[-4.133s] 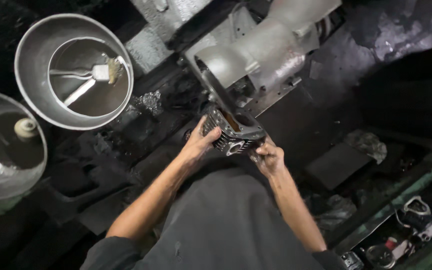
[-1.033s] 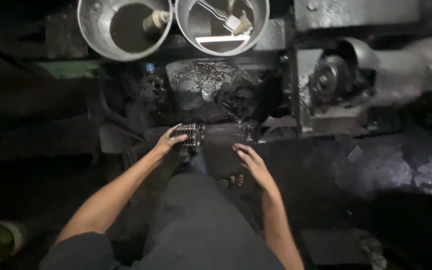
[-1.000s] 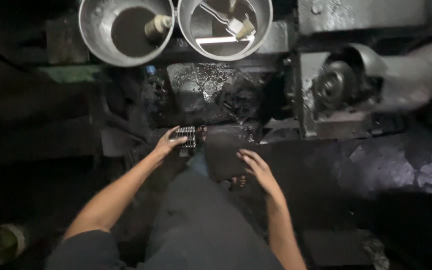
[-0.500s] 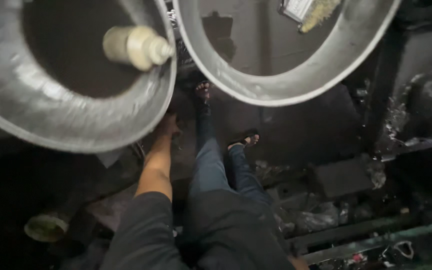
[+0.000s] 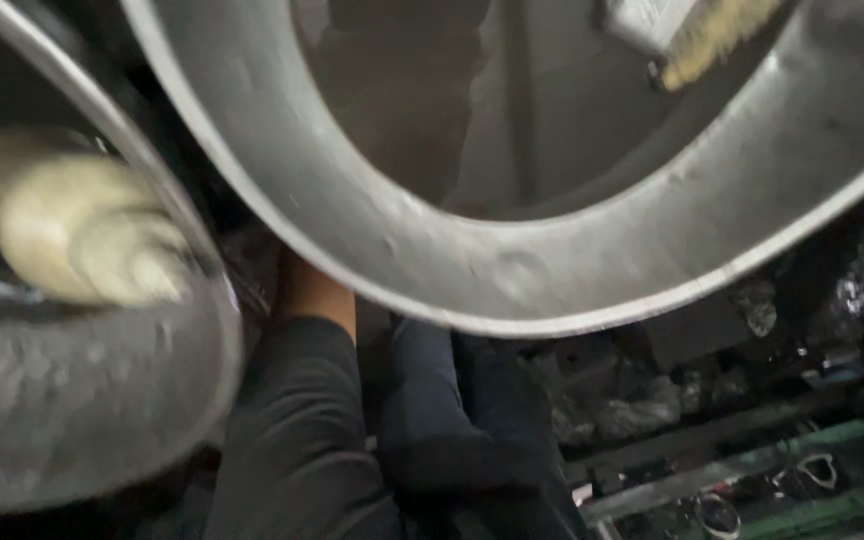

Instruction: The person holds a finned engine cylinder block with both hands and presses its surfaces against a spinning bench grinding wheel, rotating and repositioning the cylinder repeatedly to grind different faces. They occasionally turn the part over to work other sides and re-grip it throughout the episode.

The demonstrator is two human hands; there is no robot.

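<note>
Metal basins fill my view: the right-hand basin (image 5: 512, 290) sweeps across the top with a broad, dented, dull grey rim, and the left-hand basin (image 5: 82, 420) bulges in at the lower left, its wall rough and streaked. Inside the left one sits a pale cream, rounded knob-like object (image 5: 67, 235), blurred by closeness. In the right one, top corner, I catch the yellowish bristles of a brush (image 5: 717, 35) against a pale block.

Between the two rims, a bare forearm (image 5: 317, 290) runs upward from a dark sleeve (image 5: 297, 440) and vanishes under the right basin's rim. It appears to be the left arm, the nearer one to both basins, with its long axis pointing up and away from me. The left hand itself is hidden behind the rim, so I cannot tell whether it is spread, pressed together or pinching anything. The right hand is out of sight altogether.

Lower centre, dark trousers (image 5: 452, 430). To the right, grimy black floor and a green metal rail (image 5: 752, 465).
</note>
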